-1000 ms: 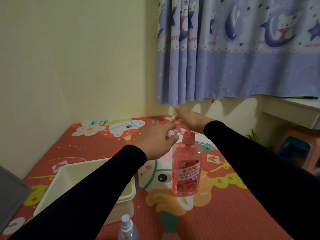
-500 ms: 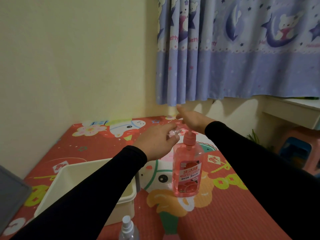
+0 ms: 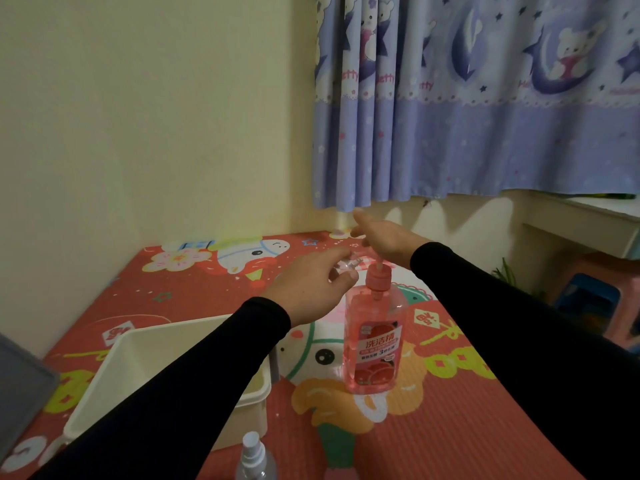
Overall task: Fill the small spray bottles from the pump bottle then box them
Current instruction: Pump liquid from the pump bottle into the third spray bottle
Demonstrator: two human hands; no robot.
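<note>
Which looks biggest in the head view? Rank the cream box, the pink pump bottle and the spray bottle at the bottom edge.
1. Cream box, largest.
2. Pink pump bottle.
3. Spray bottle, smallest as seen; the frame cuts it off and it stands nearest the camera, so its true rank is unsure.

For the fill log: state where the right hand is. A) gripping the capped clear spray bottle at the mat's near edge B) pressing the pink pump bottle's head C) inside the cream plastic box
B: the right hand rests atop the pink pump bottle, on its pump head.
</note>
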